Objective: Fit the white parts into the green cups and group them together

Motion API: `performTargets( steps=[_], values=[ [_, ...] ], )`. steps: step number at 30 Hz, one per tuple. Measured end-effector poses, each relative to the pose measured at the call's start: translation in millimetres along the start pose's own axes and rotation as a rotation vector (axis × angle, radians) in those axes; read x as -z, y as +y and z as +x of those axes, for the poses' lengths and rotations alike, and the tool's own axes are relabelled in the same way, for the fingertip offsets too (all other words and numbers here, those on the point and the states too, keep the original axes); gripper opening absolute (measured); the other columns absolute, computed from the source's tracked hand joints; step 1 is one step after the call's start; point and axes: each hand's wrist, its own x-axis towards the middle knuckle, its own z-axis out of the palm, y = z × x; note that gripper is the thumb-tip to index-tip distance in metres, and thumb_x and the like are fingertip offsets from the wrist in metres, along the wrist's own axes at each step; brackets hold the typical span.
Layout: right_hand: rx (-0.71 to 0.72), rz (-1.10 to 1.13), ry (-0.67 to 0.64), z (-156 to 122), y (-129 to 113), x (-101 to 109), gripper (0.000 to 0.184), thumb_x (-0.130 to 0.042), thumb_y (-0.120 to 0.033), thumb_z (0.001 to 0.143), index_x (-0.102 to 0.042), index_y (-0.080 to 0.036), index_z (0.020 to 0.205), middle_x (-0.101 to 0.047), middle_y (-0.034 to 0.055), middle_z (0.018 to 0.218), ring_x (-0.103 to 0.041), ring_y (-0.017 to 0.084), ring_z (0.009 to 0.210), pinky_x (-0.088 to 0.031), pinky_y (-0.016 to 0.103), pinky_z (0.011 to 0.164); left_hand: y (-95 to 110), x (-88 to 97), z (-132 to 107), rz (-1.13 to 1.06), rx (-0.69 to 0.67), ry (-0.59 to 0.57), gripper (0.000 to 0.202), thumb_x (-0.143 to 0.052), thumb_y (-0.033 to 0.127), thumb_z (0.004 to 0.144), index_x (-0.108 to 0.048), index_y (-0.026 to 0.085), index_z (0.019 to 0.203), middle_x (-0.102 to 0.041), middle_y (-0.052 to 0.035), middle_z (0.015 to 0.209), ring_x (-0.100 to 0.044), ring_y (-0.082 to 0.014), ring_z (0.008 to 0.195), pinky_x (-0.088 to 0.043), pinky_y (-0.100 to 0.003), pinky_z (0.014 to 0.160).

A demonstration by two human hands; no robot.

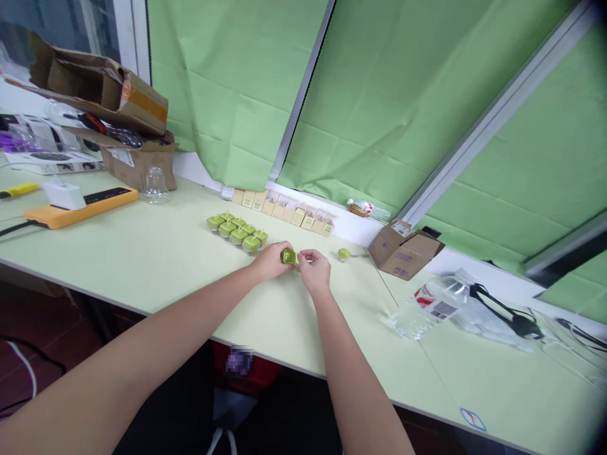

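My left hand (274, 261) is wrapped round a small green-lidded container (288, 256), its green end facing up toward me. Close beside it, my right hand (315, 272) is closed in a pinch near the container's edge; whatever lies between those fingertips is too small to make out. To the left stand several small clear containers with green lids (238, 236), grouped in rows, with thin light pieces on their tops. One more green-lidded container (344, 254) sits apart, to the right of my right hand.
A row of small cardboard boxes (298, 217) lines the wall. An open carton (404, 250) and a large water bottle (429, 306) stand at right. An orange power strip (107, 203), a clear plastic jar (155, 186) and cardboard boxes (137, 161) occupy the left.
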Motion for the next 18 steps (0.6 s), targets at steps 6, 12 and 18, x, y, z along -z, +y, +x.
performTargets(
  steps=[6,12,18],
  values=[
    [0.003,-0.162,-0.014,2,5,4,0.018,-0.060,-0.034,0.078,-0.068,-0.023,0.090,-0.071,0.0018,0.085,-0.064,0.016,0.072,-0.046,0.028,0.069,-4,4.3,-2,0.142,-0.014,-0.064,0.038,-0.073,0.046,0.068,-0.064,0.020,0.094,-0.067,-0.0060,0.094,-0.062,-0.0222,0.084,-0.046,-0.030,0.068],
    [0.072,-0.317,-0.114,2,4,9,0.011,-0.060,-0.023,0.075,-0.068,-0.025,0.082,-0.070,-0.0005,0.076,-0.062,0.016,0.072,-0.043,0.027,0.069,-9,13.0,-2,0.221,-0.002,-0.225,0.046,-0.071,0.053,0.067,-0.066,0.022,0.101,-0.070,-0.0062,0.095,-0.063,-0.0242,0.088,-0.045,-0.030,0.070],
    [0.171,-0.370,-0.233,1,6,11,0.012,-0.061,-0.018,0.071,-0.070,-0.026,0.076,-0.069,-0.0009,0.074,-0.060,0.016,0.070,-0.043,0.027,0.068,-8,24.9,0,0.138,-0.014,-0.315,0.047,-0.074,0.051,0.064,-0.069,0.023,0.101,-0.070,-0.0041,0.093,-0.063,-0.0209,0.082,-0.044,-0.027,0.066]
  ],
)
